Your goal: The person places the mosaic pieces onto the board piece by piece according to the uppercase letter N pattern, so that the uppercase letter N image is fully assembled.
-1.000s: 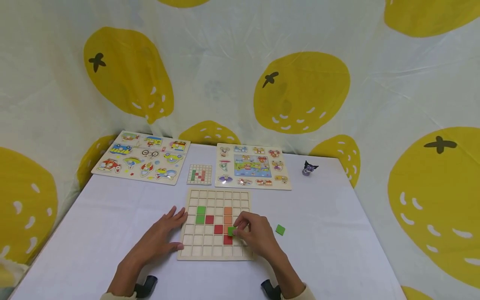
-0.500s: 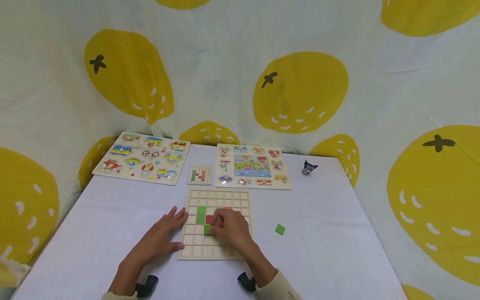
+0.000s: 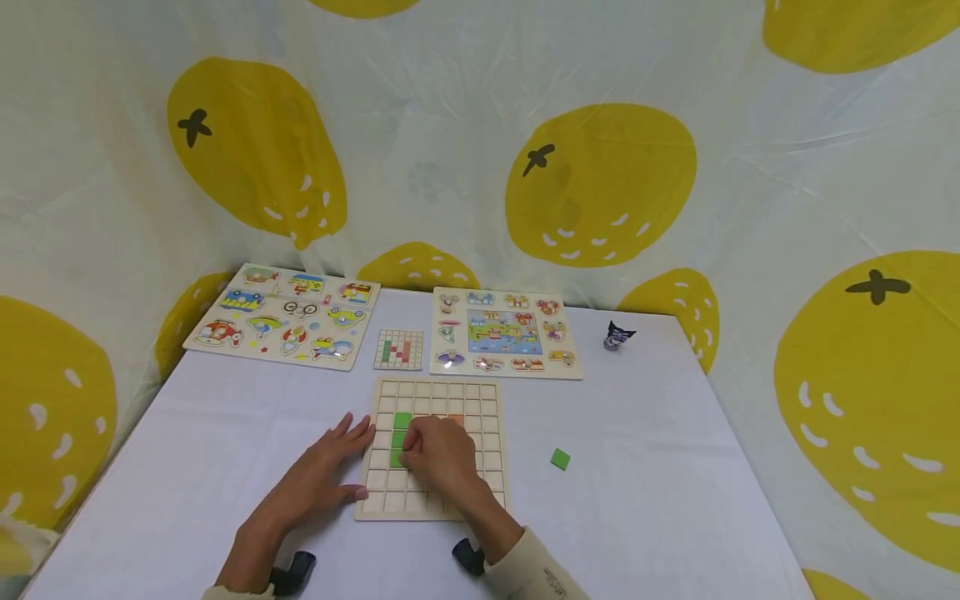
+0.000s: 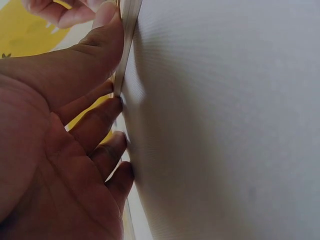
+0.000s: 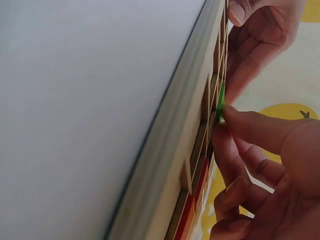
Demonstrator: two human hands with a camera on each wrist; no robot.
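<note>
A square wooden grid board (image 3: pixel 435 389) lies in front of me in the head view. My right hand (image 3: pixel 442 458) pinches a green square tile (image 5: pixel 220 102) between thumb and fingers, at a cell in the board's left part. Directly above that tile, two more green tiles (image 3: pixel 402 421) sit in the same column. An orange tile (image 3: pixel 456 418) peeks out behind the right hand, which hides other cells. Red tiles (image 5: pixel 186 217) show along the grid in the right wrist view. With fingers spread, my left hand (image 3: pixel 318 475) touches the board's left edge.
One loose green tile (image 3: pixel 560 459) lies right of the board. Behind it stand a small pattern card (image 3: pixel 399 349), a vehicle puzzle (image 3: pixel 255 345) at left, another picture puzzle (image 3: pixel 442 367) and a small dark figurine (image 3: pixel 617 336) at right. A lemon-print cloth hangs behind the table.
My right hand has carried the green tile leftward across the board, from the orange and red tiles to below the two green ones. The left hand has stayed put.
</note>
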